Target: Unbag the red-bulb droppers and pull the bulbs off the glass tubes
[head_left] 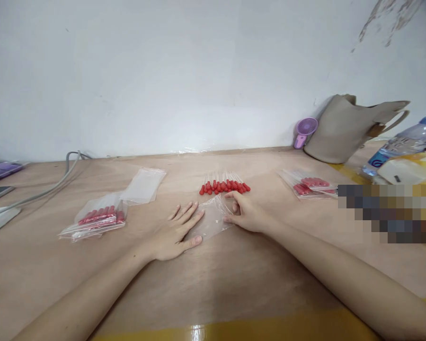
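Note:
A clear plastic bag (213, 219) lies flat on the wooden table (234, 274) between my hands. My left hand (175, 232) rests palm down on its left end, fingers stretched out. At the bag's right end, my right hand (244, 210) has its fingers curled and pinches the bag's edge. Just beyond the bag lies a loose row of red-tipped droppers (224, 184), spread like a fan. My right fingertips are close to the nearest dropper bulbs.
A pile of filled dropper bags (95, 220) lies at the left, with empty clear bags (144, 185) behind it. More filled bags (308, 184) lie at the right. A beige handbag (344, 130), purple mini fan (304, 130), water bottle (401, 144) and grey cable (57, 182) line the back.

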{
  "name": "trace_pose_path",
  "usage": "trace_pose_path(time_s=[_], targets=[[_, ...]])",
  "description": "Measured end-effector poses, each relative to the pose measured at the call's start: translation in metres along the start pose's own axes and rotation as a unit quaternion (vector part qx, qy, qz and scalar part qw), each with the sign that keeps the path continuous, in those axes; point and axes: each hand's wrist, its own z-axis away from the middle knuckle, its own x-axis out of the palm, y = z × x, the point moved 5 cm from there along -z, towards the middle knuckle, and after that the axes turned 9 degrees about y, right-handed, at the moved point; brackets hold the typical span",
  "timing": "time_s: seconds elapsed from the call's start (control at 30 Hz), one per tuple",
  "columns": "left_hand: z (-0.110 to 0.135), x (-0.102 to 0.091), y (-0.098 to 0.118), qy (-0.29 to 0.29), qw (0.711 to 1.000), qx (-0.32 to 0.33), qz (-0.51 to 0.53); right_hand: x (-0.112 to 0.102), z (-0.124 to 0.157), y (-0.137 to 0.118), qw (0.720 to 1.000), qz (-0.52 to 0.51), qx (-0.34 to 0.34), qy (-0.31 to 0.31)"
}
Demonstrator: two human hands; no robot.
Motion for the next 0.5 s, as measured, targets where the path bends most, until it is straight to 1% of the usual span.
trace_pose_path(time_s=[0.07,0.1,0.17,0.23,0.3,0.37,0.4,0.43,0.47,0.5], targets=[[-0.004,-0.003,-0.004,0.043,0.997,-0.039,0.053,-0.004,0.003,-0.014,0.993,0.069,-0.094,0.034],[-0.007,-0.005,-0.008,0.077,0.991,-0.064,0.084,-0.003,0.005,-0.020,0.986,0.098,-0.128,0.034],[-0.015,-0.009,-0.019,0.144,0.974,-0.115,0.131,0.004,0.009,-0.025,0.977,0.142,-0.157,0.011],[-0.025,-0.010,-0.030,0.178,0.960,-0.161,0.144,0.010,0.010,-0.027,0.975,0.153,-0.162,-0.007],[-0.034,-0.008,-0.038,0.178,0.953,-0.198,0.142,0.008,0.007,-0.029,0.977,0.133,-0.165,0.011],[-0.040,-0.006,-0.040,0.152,0.953,-0.215,0.150,-0.006,0.000,-0.028,0.982,0.109,-0.145,0.051],[-0.042,-0.006,-0.039,0.131,0.956,-0.212,0.155,-0.018,-0.004,-0.024,0.984,0.109,-0.123,0.071],[-0.042,-0.006,-0.037,0.107,0.961,-0.202,0.158,-0.032,-0.010,-0.017,0.985,0.121,-0.084,0.094],[-0.042,-0.008,-0.035,0.084,0.965,-0.188,0.160,-0.049,-0.015,-0.008,0.979,0.161,-0.048,0.117],[-0.040,-0.012,-0.035,0.067,0.968,-0.176,0.164,-0.067,-0.019,0.003,0.964,0.224,-0.021,0.140]])
